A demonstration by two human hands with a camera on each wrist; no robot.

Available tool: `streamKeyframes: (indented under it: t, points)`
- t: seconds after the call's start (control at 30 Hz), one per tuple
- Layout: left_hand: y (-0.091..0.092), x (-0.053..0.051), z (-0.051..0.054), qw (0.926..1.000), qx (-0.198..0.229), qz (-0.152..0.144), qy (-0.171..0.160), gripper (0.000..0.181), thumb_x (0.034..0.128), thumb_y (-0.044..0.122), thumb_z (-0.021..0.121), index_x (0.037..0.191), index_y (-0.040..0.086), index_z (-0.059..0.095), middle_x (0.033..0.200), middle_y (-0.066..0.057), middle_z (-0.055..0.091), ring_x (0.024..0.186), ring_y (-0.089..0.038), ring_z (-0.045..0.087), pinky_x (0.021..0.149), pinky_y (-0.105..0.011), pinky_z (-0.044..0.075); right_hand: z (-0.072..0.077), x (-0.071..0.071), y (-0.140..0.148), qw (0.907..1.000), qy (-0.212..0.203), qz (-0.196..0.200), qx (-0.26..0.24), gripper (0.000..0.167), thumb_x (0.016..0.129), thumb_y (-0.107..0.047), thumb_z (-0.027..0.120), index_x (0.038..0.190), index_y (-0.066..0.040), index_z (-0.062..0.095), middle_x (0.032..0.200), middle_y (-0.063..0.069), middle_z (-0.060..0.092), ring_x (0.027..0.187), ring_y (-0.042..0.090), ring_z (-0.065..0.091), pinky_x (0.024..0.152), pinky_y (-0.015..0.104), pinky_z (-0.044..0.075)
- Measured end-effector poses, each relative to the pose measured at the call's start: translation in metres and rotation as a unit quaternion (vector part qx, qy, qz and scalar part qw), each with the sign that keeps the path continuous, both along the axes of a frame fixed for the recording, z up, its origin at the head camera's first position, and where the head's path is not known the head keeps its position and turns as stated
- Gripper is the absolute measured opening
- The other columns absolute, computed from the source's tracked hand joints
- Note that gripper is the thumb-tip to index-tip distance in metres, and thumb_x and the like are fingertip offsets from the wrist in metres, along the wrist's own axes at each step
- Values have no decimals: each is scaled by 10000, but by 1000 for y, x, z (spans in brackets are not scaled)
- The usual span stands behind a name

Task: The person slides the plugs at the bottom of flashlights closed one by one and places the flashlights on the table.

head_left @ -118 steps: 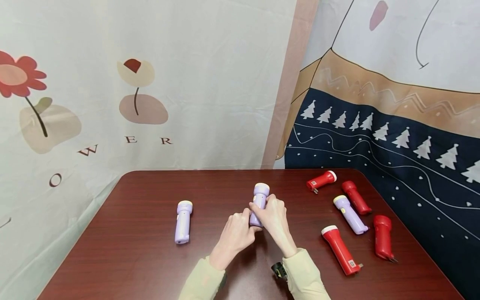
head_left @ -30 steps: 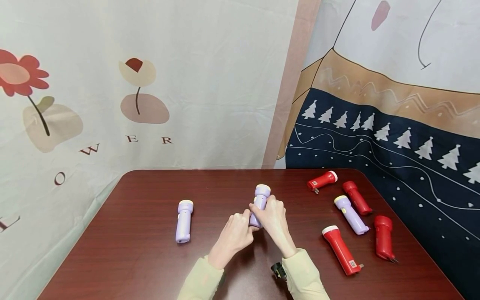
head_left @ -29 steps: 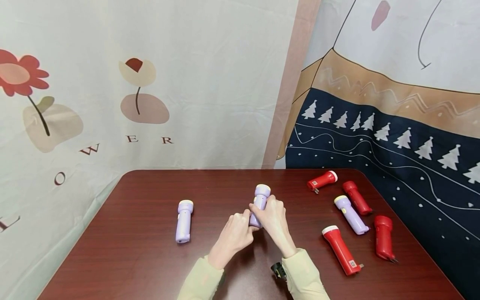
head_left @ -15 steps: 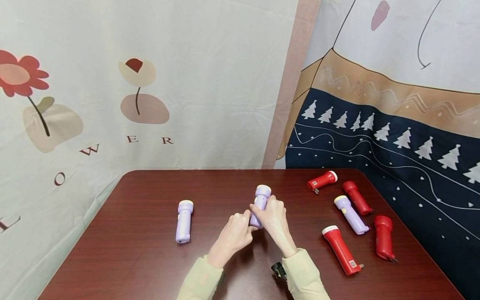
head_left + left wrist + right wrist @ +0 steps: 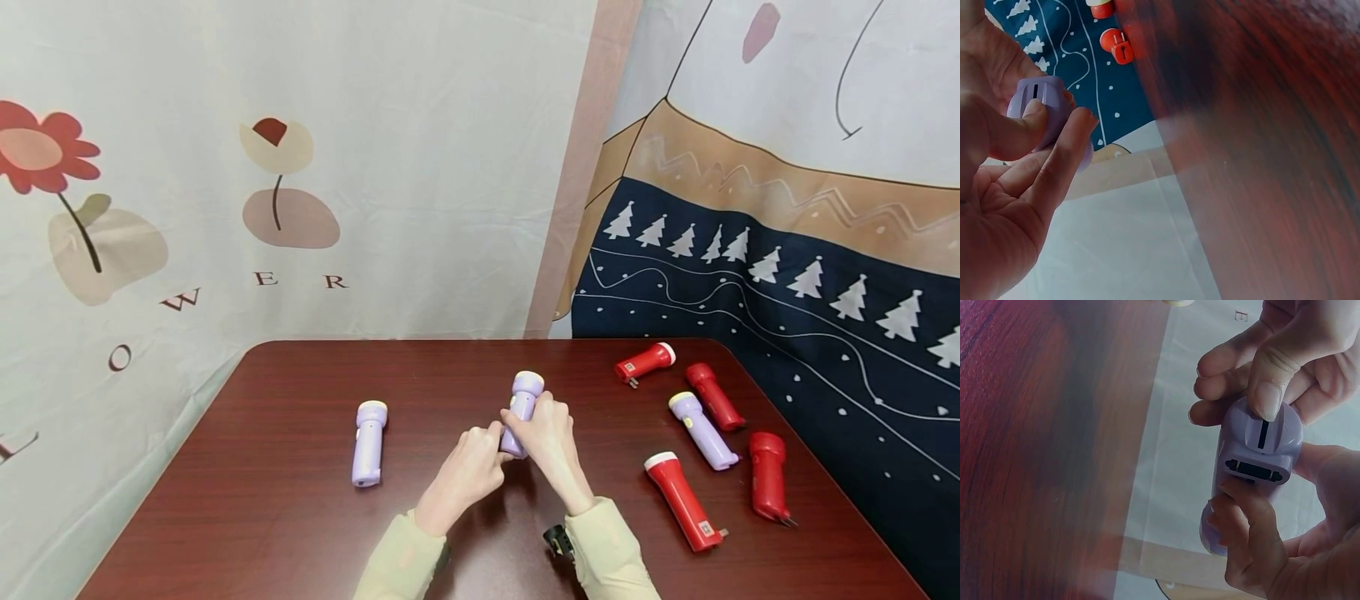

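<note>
Over the table's middle, my right hand (image 5: 551,437) grips a lilac flashlight (image 5: 528,385) round its body, lamp head pointing away. My left hand (image 5: 468,468) holds its tail end. In the left wrist view the left thumb presses the tail of the flashlight (image 5: 1054,94), and the forefinger lies along its side. The right wrist view shows that flashlight's tail (image 5: 1288,440) with a slotted slide under the left thumb and a dark recess beside it. The right fingers hide part of the body. Another lilac flashlight (image 5: 368,446) lies on the left.
On the right of the brown table (image 5: 285,533) lie a lilac flashlight (image 5: 702,431) and several red flashlights, one red flashlight (image 5: 682,502) nearest my right sleeve. Some have plug prongs out. A printed curtain (image 5: 420,208) hangs behind the table.
The held flashlight has shifted very slightly right and down in the head view. Both hands keep the same hold. The flashlights on the table have stayed put.
</note>
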State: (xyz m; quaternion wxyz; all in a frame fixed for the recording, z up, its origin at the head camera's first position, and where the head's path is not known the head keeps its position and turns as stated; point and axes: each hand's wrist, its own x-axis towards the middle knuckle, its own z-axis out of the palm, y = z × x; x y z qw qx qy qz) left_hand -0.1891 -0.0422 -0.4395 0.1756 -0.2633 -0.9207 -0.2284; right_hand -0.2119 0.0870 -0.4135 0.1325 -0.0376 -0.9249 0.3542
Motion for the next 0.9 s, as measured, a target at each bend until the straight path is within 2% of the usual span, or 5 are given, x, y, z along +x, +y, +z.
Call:
streamKeyframes:
  t: [0.47, 0.63, 0.7, 0.77, 0.9]
  points:
    - [-9, -3, 2, 9992, -60, -390, 35, 186, 780, 99, 740, 813, 14, 578, 637, -79, 627, 601, -234, 647, 509, -263, 462, -4, -2, 1, 9999, -145, 88, 27, 475, 728, -388, 759, 857, 37, 590, 704, 143, 623, 585, 258, 602, 516, 321, 483]
    - [-22, -5, 9, 9986, -21, -462, -246, 140, 806, 96, 714, 899, 1, 671, 757, -85, 717, 654, -198, 681, 554, -262, 502, -6, -3, 2, 9995, -228, 211, -23, 442, 732, -400, 752, 787, -1, 568, 674, 122, 606, 561, 230, 575, 487, 291, 436]
    - [-30, -5, 13, 9996, -34, 9, -288, 138, 819, 124, 708, 910, 22, 698, 795, -89, 731, 668, -240, 692, 558, -315, 516, -6, -4, 3, 9994, -248, 227, -68, 434, 737, -400, 749, 773, -11, 560, 671, 118, 601, 556, 222, 562, 485, 286, 426]
    - [-41, -6, 16, 9959, -66, 885, -190, 141, 816, 165, 716, 875, 37, 709, 795, -123, 730, 661, -311, 687, 539, -382, 512, -5, -4, 3, 9994, -267, 212, -107, 428, 741, -397, 747, 775, -15, 558, 676, 115, 603, 559, 214, 556, 487, 283, 424]
    - [-68, -8, 19, 9545, -50, 2959, -354, 239, 795, 157, 721, 879, -56, 651, 811, -252, 664, 697, -459, 611, 502, -461, 482, -5, -5, 5, 9993, -305, 172, -150, 417, 743, -394, 746, 760, -23, 556, 676, 107, 598, 567, 205, 543, 490, 278, 417]
